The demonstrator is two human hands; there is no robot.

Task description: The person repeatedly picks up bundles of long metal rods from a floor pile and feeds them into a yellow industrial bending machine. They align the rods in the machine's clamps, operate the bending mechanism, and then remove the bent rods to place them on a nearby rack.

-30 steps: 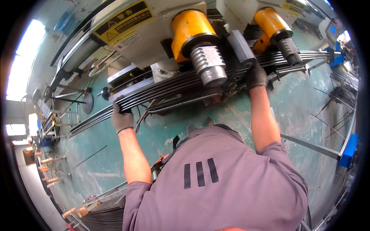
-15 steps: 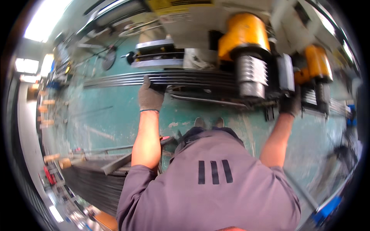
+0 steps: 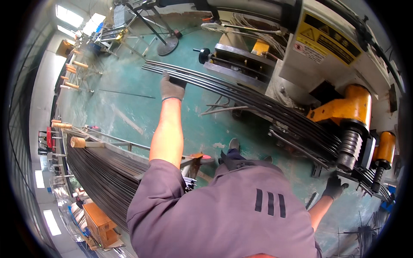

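Note:
A bundle of long, dark metal rods (image 3: 241, 95) runs from the upper middle down toward the right, passing under the press rollers of a machine. My left hand (image 3: 173, 87), in a grey-brown work glove, is closed around the bundle near its far left end, thumb on top. In a dark glove, my right hand (image 3: 334, 188) is just below the machine's front edge, apart from the rods. Its fingers are apart and nothing shows in them. Near it stands an orange cylinder (image 3: 358, 103) with a ribbed metal spindle (image 3: 349, 150), and a smaller orange cylinder (image 3: 386, 148) farther right.
A rack at the left holds a large stack of dark rods (image 3: 103, 180). The machine's white housing (image 3: 297, 64) bears a yellow warning label. A black handwheel (image 3: 204, 55) sticks out of its left side. A wooden box (image 3: 100, 219) stands at lower left, a round-based stand (image 3: 167, 45) farther off.
The whole view has turned, so the machine and rods now slant down to the right. My right hand has come away from the machine. My left hand keeps its grip on the rods.

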